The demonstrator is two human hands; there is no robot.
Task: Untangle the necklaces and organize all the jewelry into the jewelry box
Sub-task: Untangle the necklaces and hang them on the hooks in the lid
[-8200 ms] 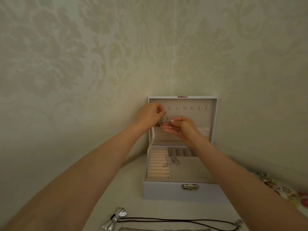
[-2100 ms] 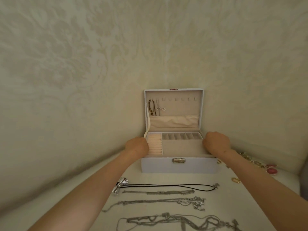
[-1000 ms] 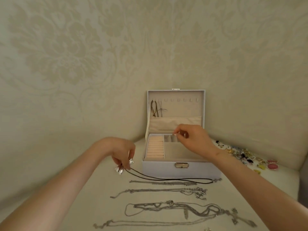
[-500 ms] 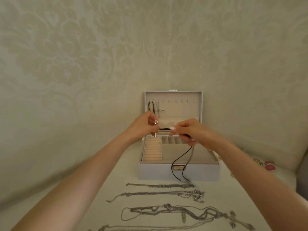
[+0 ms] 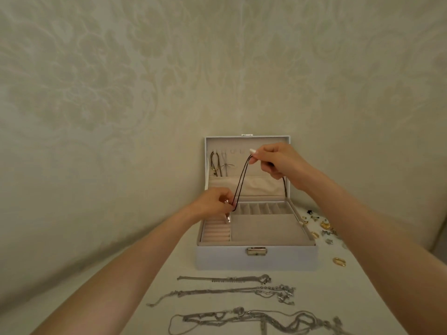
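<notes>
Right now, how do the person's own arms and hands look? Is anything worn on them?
Both forearms are bare, with no sleeves, watch or bracelet in view. The right hand has a long, pale, glossy nail on the raised fingertip. No ring shows on it from this angle. On the left hand I see no ring or other markings.

Both arms outstretched — right hand (image 5: 278, 163) raised, fingers pinched; left hand (image 5: 214, 203) lower, pinched too

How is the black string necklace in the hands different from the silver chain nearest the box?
The black cord necklace is dark, thin and smooth; the nearest silver chain is pale and bumpy. The cord is held up between the left hand and right hand, over the jewelry box; the chain lies flat on the table, untouched. Both are necklaces.
</notes>
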